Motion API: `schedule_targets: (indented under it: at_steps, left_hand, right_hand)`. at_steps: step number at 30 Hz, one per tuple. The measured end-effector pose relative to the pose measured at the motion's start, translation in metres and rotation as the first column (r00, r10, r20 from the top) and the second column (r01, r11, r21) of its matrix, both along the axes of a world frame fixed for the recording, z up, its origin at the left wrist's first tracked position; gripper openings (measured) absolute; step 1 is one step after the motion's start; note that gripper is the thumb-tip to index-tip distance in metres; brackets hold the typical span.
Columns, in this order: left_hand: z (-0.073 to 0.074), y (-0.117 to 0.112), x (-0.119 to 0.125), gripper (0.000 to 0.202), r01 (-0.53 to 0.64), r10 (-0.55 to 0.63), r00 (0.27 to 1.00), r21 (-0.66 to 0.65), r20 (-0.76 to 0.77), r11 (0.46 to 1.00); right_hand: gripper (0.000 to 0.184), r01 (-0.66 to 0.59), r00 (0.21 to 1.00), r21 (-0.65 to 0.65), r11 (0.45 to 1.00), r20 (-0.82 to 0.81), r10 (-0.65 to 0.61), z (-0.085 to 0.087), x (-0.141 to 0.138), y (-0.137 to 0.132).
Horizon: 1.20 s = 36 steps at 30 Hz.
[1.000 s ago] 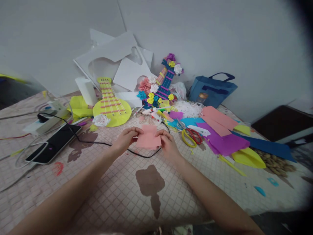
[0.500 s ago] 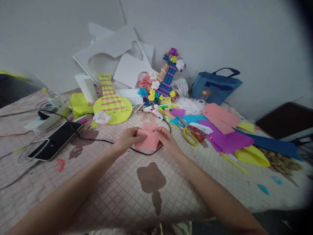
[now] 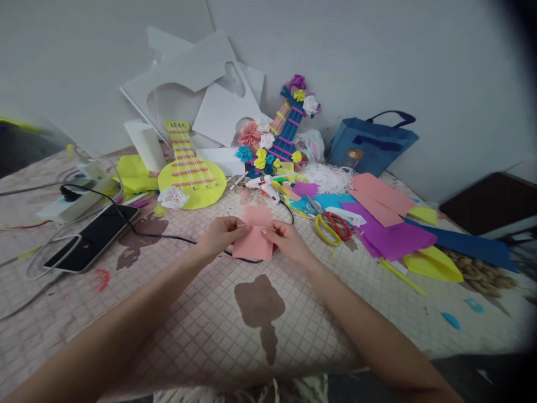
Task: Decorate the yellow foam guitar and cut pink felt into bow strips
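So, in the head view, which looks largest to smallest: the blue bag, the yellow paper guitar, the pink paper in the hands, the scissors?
1. blue bag and yellow paper guitar: look about alike, not ranked.
2. pink paper, though nearest the camera.
3. scissors.

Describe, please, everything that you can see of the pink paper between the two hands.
The pink paper is a small, matte, salmon-pink sheet, roughly rectangular, thin like craft paper. It looks folded, with an upper flap behind the fingers. The left hand pinches its left edge, the right hand its right edge, over the checked table cover. A black cable passes behind it.
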<state>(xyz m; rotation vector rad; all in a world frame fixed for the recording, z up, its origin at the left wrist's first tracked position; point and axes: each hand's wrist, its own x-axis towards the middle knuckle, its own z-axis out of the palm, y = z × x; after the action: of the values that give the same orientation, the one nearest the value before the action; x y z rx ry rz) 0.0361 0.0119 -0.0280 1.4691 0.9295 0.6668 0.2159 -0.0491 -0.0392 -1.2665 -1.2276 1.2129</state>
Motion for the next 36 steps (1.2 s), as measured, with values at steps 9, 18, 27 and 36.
schedule_targets:
  at_steps: [9,18,27,36]
  left_hand:
    - [-0.003,0.001,-0.001,0.031,-0.014,0.014,1.000,0.039,-0.007,0.999]
    - [0.004,-0.006,0.000,0.036,0.139,-0.118,0.984,0.169,-0.132,0.976]
    - [0.006,-0.006,0.000,0.037,0.143,-0.148,0.986,-0.064,-0.078,0.988]
    - [0.001,-0.002,-0.002,0.033,0.163,-0.167,0.984,-0.067,-0.055,0.984]
  right_hand:
    - [0.036,-0.006,1.000,-0.008,1.000,0.023,0.006,0.004,0.000,-0.001]
    - [0.032,-0.179,0.972,0.059,0.982,0.163,0.167,0.004,0.005,-0.001]
    - [0.032,-0.069,0.993,0.055,0.996,0.100,0.064,0.000,0.010,0.003]
    - [0.027,-0.114,0.987,0.084,0.990,0.127,0.103,0.004,0.010,0.001]
